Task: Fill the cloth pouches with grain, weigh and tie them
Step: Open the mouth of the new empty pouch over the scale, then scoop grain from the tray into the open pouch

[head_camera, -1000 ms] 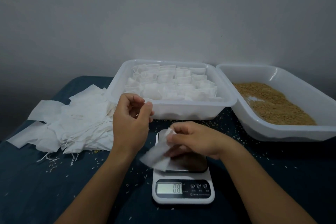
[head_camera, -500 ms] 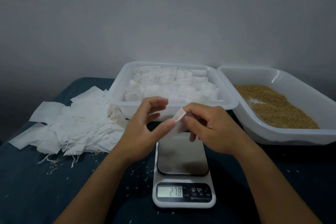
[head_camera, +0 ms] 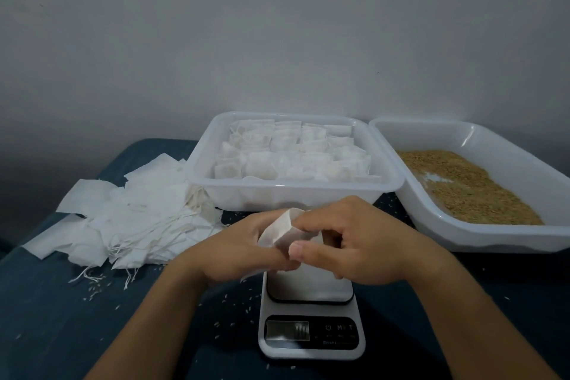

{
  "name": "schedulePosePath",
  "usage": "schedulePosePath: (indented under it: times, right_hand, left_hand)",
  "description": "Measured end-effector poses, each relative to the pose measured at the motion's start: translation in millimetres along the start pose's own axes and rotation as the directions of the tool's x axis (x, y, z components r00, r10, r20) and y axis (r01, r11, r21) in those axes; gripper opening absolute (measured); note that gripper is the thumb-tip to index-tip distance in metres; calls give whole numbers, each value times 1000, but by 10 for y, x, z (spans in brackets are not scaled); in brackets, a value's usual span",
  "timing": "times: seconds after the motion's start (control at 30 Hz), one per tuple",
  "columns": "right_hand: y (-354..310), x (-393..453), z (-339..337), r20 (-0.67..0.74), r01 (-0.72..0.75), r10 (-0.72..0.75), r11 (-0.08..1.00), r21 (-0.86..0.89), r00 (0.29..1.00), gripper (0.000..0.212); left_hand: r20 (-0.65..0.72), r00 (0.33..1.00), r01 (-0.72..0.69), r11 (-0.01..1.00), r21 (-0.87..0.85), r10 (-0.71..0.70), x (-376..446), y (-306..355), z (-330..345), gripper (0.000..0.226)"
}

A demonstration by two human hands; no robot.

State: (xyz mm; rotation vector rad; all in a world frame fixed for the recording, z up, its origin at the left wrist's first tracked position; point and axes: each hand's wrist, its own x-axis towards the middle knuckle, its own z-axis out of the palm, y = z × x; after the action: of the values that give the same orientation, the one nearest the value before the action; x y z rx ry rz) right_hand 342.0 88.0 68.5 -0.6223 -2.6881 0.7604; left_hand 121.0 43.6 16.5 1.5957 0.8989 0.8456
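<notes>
Both grips, left hand (head_camera: 237,251) and right hand (head_camera: 354,244), are pinched on one cloth pouch (head_camera: 285,230) above the scale (head_camera: 310,318); its mouth is best spread wide before grain (head_camera: 468,185) is scooped.

The scene is seen through 1 wide-angle view only, taken from the person's head and aimed forward and down. The scale (head_camera: 311,318) is placed low in the middle of the frame, close beneath the camera. Beyond the scale, 2 white tubs (head_camera: 293,194) are seen against a grey wall (head_camera: 277,40), which fills the upper half. Both forearms are seen entering from the bottom edge toward the scale. No 2nd view is given, so nothing is shared.
</notes>
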Motion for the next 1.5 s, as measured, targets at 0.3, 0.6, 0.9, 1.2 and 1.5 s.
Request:
schedulePosePath:
  times: [0.3,0.6,0.9,1.2,1.5]
  right_hand:
    - [98,-50,-109,-49,6,-9,998,-68,999,18]
    - [129,-133,-218,-84,-9,2,996,-86,996,7]
    - [515,-315,-656,-691,-287,252,956,68,677,19]
    - [1759,-670,-907,-347,-910,854,296,-290,388,36]
    - [1806,-562,-840,-322,-870,849,272,-412,418,31]
  left_hand:
    - [95,993,72,996,53,-77,261,195,31,17]
    - [-18,998,54,998,31,-54,435,-23,191,30]
    - [-234,972,60,980,188,-14,382,-133,191,22]
    - [-273,961,23,999,-39,-33,313,-88,260,36]
    - [-233,868,233,774,-589,-438,363,22,376,39]
